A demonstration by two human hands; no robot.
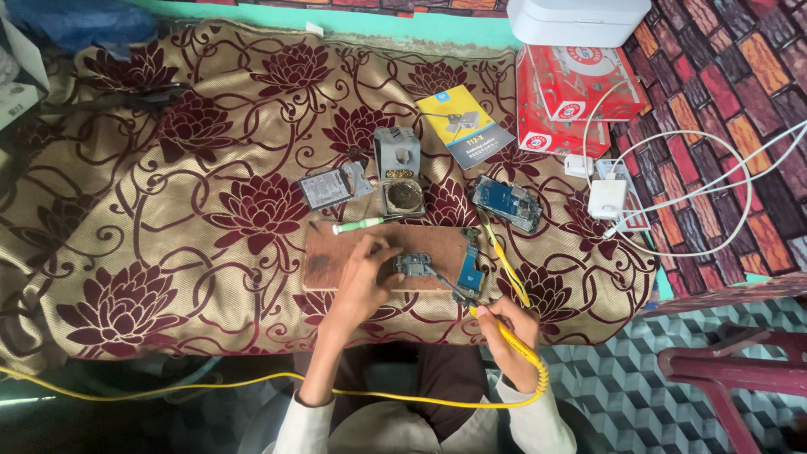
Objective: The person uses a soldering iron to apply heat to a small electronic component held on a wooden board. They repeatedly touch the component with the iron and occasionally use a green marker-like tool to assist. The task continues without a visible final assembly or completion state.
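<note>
I see my left hand (363, 273) pressing a small grey board (414, 266) onto the wooden block (336, 256). My right hand (508, 324) grips a yellow soldering iron (504, 332), its tip at the board's right edge, beside a blue board (471, 273). Behind the block lie a green-handled screwdriver (357, 225), the iron stand (398, 172), a battery (325, 188) and another circuit board (507, 203). A white charger (607, 198) sits far right.
</note>
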